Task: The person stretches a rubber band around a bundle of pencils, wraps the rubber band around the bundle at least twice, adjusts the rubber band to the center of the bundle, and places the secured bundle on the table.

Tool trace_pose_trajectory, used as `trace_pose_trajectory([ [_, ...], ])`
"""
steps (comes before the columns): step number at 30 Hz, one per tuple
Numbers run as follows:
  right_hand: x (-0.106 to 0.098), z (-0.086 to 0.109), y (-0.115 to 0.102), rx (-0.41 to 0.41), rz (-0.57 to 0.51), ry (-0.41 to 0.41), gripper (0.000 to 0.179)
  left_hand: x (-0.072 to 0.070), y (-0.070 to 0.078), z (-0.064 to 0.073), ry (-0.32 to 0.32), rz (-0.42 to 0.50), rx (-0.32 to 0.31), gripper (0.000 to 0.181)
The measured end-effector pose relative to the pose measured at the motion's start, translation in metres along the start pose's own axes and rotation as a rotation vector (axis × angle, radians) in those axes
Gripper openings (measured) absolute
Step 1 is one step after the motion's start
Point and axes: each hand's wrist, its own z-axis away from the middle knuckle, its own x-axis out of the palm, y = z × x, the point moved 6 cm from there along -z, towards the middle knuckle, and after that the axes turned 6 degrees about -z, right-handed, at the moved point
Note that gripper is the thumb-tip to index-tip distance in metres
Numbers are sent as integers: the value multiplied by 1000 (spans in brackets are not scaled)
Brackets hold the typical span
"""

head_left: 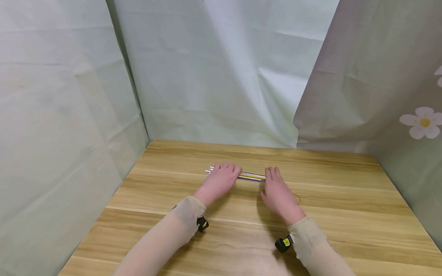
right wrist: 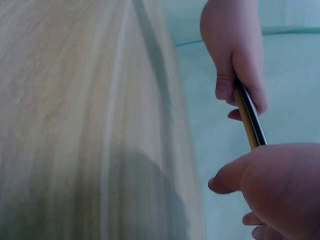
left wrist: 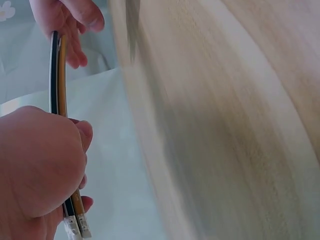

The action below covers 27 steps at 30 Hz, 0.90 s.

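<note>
A bundle of black and yellow pencils (head_left: 252,177) lies crosswise between my two hands, over the far part of the table. My left hand (head_left: 222,178) grips the bundle near its left end, fingers wrapped round it. White-tipped ends (left wrist: 77,226) stick out past that hand in the left wrist view. At the other end is my right hand (head_left: 278,194), its palm against the pencil ends. Its fingers (left wrist: 75,52) stretch out fairly straight, and its thumb (right wrist: 225,181) stands apart from the pencils. A thin yellow loop (head_left: 298,198), like a rubber band, shows beside the right hand.
The wooden table (head_left: 236,257) reaches back to a pale hanging cloth (head_left: 217,70). Cloth also hangs along the left and right sides, the right one with white flowers (head_left: 424,123). Small black devices (head_left: 283,244) are strapped to both wrists.
</note>
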Motion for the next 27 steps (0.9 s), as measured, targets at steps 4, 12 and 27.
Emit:
trace_pose_trajectory([
  [4, -4, 2, 4, 12, -46, 9, 75, 1, -4, 0, 11, 24, -15, 21],
  [12, 3, 2, 8, 17, -57, -56, 70, 0, -6, 0, 33, 11, -7, 23],
  [27, 3, 2, 8, 49, -85, -62, 72, -7, -4, -3, 62, -40, 8, 24],
])
